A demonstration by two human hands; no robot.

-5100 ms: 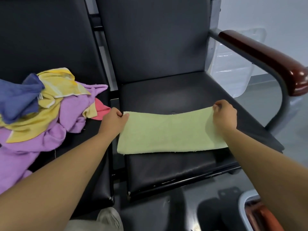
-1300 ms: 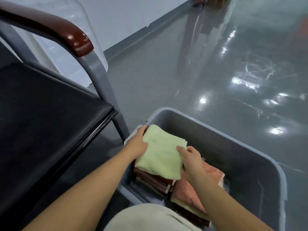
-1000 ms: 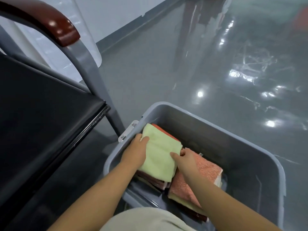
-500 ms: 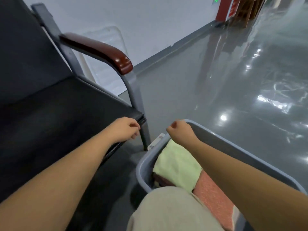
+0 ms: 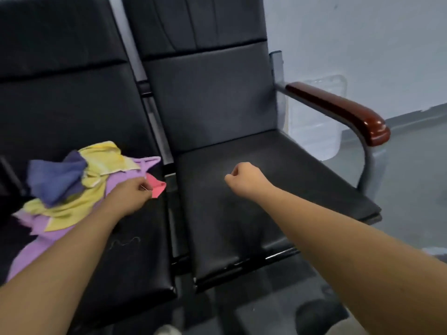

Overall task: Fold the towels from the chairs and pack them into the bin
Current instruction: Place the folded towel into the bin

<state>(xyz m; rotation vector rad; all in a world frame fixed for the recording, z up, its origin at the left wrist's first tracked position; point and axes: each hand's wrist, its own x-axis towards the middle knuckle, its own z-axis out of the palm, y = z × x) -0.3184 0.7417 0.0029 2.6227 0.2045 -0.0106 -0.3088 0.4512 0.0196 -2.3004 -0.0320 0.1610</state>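
The pile of unfolded towels [image 5: 72, 189] lies on the seat of the left chair [image 5: 135, 250], 1 of 2 black padded chairs standing side by side. A blue towel [image 5: 55, 180] sits crumpled on top of a yellow towel [image 5: 104, 160], and a purple towel [image 5: 36, 250] spreads beneath both toward the seat's front edge. A pink towel [image 5: 158, 188] pokes out at the pile's right side, just beside the gap between the seats. The left hand [image 5: 131, 198] reaches onto this corner, thumb and fingertips closed in a narrow pinch on the pink towel's edge. The right hand [image 5: 245, 178] hovers above the seat of the right chair [image 5: 290, 189], curled into a loose fist with nothing in it. A reddish-brown wooden armrest [image 5: 338, 112] caps that chair's grey metal frame, with a clear plastic piece [image 5: 314, 131] leaning against the pale wall [image 5: 362, 44] behind it.
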